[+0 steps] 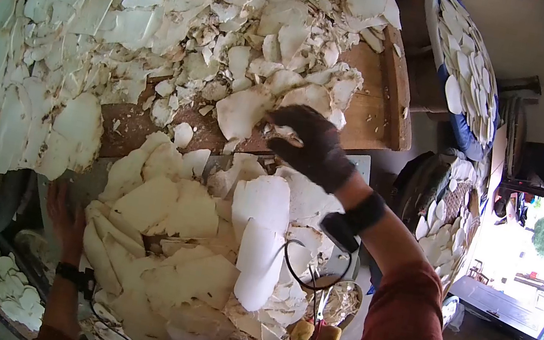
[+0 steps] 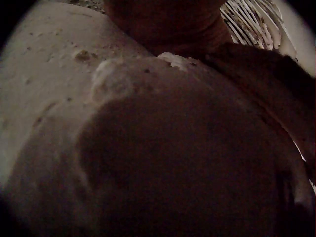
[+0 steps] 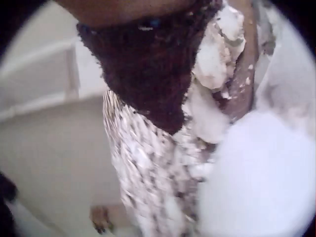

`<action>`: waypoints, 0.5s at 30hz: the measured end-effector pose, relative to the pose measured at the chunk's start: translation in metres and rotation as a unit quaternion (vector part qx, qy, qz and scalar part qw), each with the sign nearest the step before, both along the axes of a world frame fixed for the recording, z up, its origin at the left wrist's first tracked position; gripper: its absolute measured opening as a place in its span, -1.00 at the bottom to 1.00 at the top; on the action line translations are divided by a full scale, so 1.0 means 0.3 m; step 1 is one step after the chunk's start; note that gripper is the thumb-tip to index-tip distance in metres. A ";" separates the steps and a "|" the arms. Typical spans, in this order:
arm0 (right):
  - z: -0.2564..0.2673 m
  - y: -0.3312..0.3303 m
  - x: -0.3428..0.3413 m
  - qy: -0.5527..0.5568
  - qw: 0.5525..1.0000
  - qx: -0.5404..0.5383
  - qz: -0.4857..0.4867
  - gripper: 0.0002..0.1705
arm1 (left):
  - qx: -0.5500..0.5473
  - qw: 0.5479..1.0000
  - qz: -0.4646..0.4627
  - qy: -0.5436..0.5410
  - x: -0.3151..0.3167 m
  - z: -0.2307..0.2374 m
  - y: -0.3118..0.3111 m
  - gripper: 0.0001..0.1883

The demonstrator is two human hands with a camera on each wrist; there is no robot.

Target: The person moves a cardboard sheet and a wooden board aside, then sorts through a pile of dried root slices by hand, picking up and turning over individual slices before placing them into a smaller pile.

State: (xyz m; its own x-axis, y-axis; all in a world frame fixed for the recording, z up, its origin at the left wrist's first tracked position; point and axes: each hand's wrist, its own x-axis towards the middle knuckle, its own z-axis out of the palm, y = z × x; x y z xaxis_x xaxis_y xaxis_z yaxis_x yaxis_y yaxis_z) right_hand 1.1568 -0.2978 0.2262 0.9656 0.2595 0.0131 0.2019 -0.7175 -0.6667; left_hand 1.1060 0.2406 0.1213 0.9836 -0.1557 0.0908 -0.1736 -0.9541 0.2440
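Observation:
My right hand (image 1: 312, 148), in a dark brown glove, reaches over the near edge of the wooden board. Its thumb stands apart from the bent fingers, with a gap between them and nothing visible in it. Just left of the fingertips lies a flat off-white piece (image 1: 242, 112) with brownish edges. In the right wrist view the dark glove (image 3: 143, 69) hangs over more such pieces. My bare left hand (image 1: 63, 217) rests with its fingers extended beside a lower heap of large pale pieces (image 1: 167, 206). Dim light hides most detail in the left wrist view.
Flaky pieces pile high on the wooden board (image 1: 395, 90). Scissors (image 1: 321, 306) with yellow padded handles lie at the lower heap's right side. A blue-rimmed tray (image 1: 464, 131) of pieces stands at the back right, near a bright opening (image 1: 539, 246). More pieces (image 1: 5, 279) lie lower left.

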 end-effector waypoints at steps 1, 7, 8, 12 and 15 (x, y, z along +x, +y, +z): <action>-0.027 0.033 0.019 -0.101 0.988 -0.102 0.049 -0.51 | 0.011 1.000 0.006 0.000 0.000 -0.013 0.001 -0.37; -0.231 -0.010 0.163 -0.223 0.920 -0.257 0.195 -0.50 | -0.002 1.000 0.021 0.019 -0.007 -0.019 0.013 -0.37; -0.246 -0.052 0.201 -0.230 0.914 -0.263 0.207 -0.50 | -0.003 1.000 0.019 0.020 -0.006 -0.013 0.007 -0.37; -0.157 -0.191 0.291 -0.346 0.703 -0.599 0.167 -0.34 | 0.006 1.000 0.020 0.015 0.005 -0.006 -0.003 -0.36; -0.108 -0.223 0.327 -0.172 0.870 -0.462 0.014 -0.22 | 0.007 1.000 0.024 0.016 -0.005 -0.001 -0.004 -0.36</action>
